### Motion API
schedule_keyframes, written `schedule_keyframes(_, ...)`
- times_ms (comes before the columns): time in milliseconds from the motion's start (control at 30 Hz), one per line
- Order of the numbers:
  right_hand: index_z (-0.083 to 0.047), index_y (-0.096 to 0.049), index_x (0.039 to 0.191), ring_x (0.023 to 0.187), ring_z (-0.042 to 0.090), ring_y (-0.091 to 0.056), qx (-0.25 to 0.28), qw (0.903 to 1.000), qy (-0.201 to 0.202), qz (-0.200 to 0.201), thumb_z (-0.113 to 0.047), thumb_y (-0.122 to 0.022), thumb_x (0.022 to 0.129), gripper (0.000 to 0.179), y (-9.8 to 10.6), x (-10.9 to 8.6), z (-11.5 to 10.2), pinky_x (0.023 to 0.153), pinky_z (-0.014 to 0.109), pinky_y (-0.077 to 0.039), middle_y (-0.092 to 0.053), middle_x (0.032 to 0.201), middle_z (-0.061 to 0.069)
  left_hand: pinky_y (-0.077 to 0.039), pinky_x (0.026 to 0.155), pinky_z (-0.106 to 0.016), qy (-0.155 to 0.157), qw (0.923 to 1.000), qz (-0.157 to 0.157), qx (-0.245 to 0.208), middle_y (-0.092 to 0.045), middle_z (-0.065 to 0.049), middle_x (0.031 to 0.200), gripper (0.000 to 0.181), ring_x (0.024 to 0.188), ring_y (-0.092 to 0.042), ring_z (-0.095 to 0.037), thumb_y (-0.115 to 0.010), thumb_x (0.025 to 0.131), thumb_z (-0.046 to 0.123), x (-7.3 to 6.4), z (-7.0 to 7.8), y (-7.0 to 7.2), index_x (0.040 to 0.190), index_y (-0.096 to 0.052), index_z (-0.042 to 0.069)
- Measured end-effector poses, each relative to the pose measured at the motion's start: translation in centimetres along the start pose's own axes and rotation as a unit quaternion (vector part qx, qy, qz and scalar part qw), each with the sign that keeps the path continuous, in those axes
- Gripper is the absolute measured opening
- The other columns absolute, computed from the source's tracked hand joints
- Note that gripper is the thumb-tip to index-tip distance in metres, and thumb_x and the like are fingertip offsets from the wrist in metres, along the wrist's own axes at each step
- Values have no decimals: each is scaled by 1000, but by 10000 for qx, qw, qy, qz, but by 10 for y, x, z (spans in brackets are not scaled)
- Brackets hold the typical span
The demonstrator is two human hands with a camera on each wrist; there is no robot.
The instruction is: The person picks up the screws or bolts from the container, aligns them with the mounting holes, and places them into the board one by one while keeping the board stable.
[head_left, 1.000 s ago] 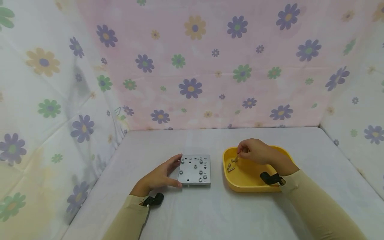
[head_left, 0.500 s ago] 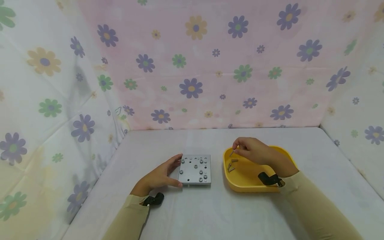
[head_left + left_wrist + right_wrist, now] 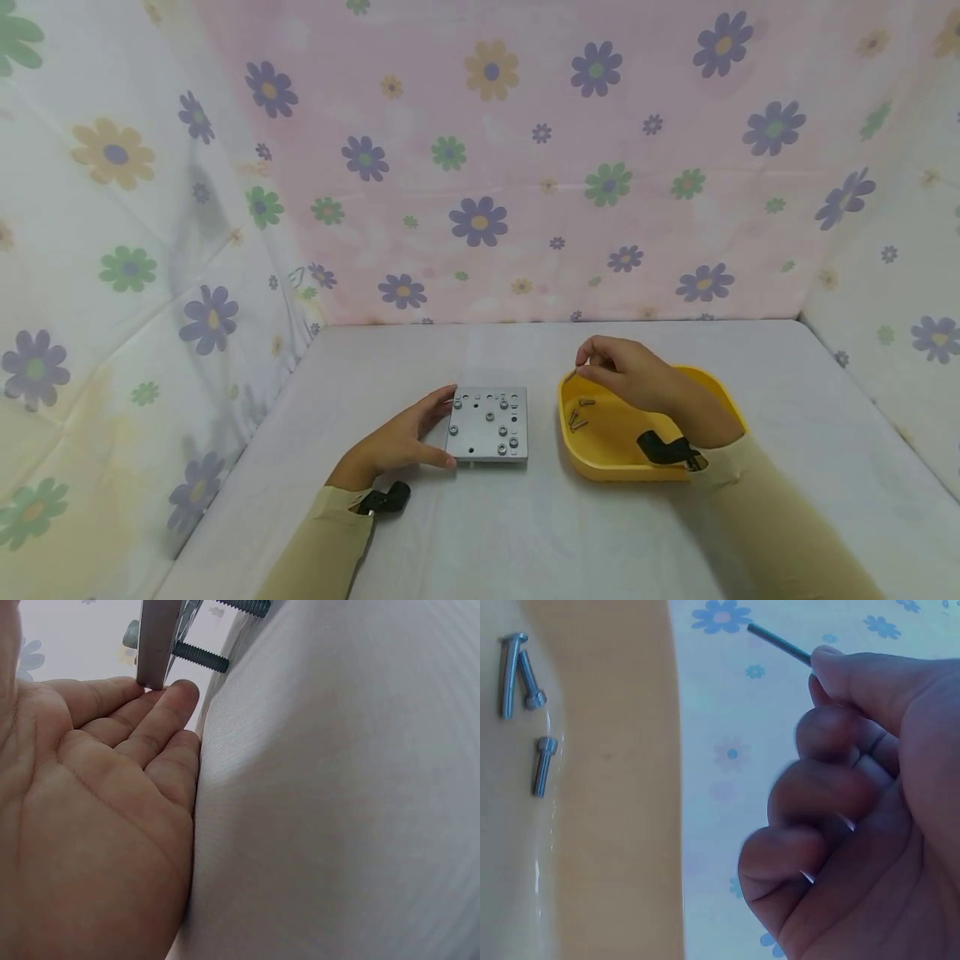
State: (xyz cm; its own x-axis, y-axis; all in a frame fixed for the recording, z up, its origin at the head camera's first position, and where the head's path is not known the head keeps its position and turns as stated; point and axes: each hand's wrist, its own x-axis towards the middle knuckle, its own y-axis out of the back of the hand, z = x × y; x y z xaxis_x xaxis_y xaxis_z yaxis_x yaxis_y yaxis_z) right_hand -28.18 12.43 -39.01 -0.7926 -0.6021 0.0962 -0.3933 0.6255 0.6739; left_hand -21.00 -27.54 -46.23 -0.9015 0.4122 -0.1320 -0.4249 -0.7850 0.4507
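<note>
A square silver metal plate [image 3: 480, 425] with holes stands raised on the table; several socket-head screws [image 3: 502, 431] are set in it. In the left wrist view a threaded shank [image 3: 201, 657] sticks out under the plate. My left hand [image 3: 401, 437] holds the plate's left side, thumb at the near corner and fingers at the far one. My right hand [image 3: 633, 372] pinches a screw [image 3: 780, 643] between thumb and forefinger, over the left rim of the yellow tray [image 3: 622, 472]. The screw's head is hidden in the fingers.
Three loose screws [image 3: 540, 766] lie at the left end inside the tray. A white cloth [image 3: 480, 533] covers the table. Flowered curtains [image 3: 480, 167] stand along the back and both sides.
My right hand has lifted a screw off the tray's floor and moved up and left towards the rim, tilting the screw flatter. The left hand and plate have stayed put.
</note>
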Motion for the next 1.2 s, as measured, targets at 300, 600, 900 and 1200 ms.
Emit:
schedule_keyframes(300,-18,-62,111,115,18,-58,211,9987,410,192,-21,-61,106,7,-7,1,-9,96,41,-52,-61,126,-2,-16,131,-48,-30,10000,-4,3,-30,6,169,125,158,-27,-22,-97,69,21,1,-2,0,167,-19,21)
schedule_keyframes(600,-20,-62,111,104,18,-60,247,9986,425,208,-22,-62,105,6,-14,3,-18,86,32,-52,-64,112,-4,-16,131,-48,-52,10000,-25,-9,-31,5,168,124,157,-28,-22,-97,70,21,1,-2,1,166,-19,19)
schedule_keyframes(900,-19,-62,111,101,19,-61,371,9974,603,150,-22,-61,106,6,-22,10,-26,78,31,-53,-63,112,-3,-16,131,-48,-73,10000,-53,-35,-29,5,169,124,158,-27,-22,-97,70,21,1,0,1,166,-19,20)
schedule_keyframes(1200,-19,-63,113,105,18,-59,426,9969,649,160,-21,-62,105,8,-32,18,-38,84,32,-51,-64,115,-4,-15,131,-47,-49,10000,-43,-53,-30,6,169,124,158,-27,-21,-97,70,20,0,1,1,167,-19,20)
